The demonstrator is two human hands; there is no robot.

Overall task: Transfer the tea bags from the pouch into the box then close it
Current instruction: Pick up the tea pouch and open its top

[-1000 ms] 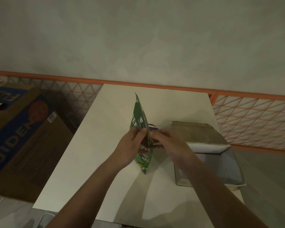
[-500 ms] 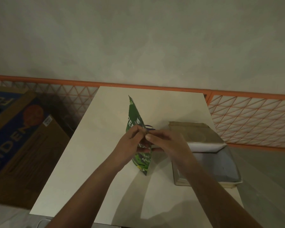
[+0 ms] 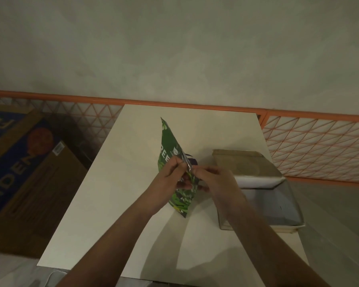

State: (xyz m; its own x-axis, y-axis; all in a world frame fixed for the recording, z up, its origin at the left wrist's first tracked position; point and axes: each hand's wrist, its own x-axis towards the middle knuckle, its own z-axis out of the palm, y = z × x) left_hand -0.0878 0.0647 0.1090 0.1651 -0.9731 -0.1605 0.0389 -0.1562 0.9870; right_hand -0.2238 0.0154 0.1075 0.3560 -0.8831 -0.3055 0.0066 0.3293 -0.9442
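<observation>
A green tea pouch [image 3: 168, 146] stands on edge in the middle of the white table [image 3: 116, 183]. My left hand [image 3: 170, 179] pinches its top edge from the left. From the right, my right hand [image 3: 214, 181] pinches the same edge. The two hands meet at the pouch's mouth. An open box [image 3: 278, 204] lies to the right on the table, its brown lid [image 3: 240, 162] folded back and a white flap showing inside. No tea bags are visible.
A large brown and blue cardboard carton [image 3: 23, 172] stands on the floor left of the table. An orange lattice railing [image 3: 319, 146] runs behind the table along a grey wall. The box overhangs the table's right edge slightly.
Both hands stay at the pouch's top edge and the fingers have shifted only slightly. The view has drifted a little.
</observation>
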